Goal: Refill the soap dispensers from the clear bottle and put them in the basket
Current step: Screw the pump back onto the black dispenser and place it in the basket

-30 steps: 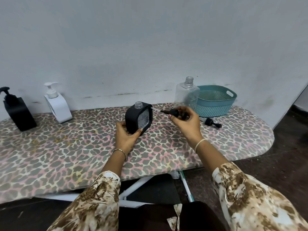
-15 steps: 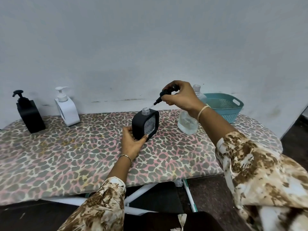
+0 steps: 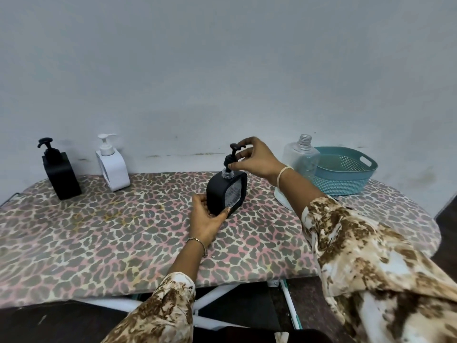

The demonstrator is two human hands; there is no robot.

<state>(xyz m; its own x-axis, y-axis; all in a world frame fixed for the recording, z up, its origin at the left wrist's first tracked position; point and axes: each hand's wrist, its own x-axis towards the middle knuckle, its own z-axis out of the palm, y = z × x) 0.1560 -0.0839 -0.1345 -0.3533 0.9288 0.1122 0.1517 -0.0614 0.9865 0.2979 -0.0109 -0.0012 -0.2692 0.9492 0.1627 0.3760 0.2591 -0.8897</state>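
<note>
The square black soap dispenser [image 3: 226, 194] stands left of the clear plastic bottle [image 3: 301, 159]. The left hand [image 3: 206, 220] grips its bottom; the right hand [image 3: 257, 159] pinches the black pump top [image 3: 231, 157] on its neck. Keep the pump straight and twist it snug, holding the dispenser still.

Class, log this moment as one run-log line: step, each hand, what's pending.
step: seating pump on centre black dispenser | left hand: grips its base | right hand: pinches pump collar | pending: into basket
</note>
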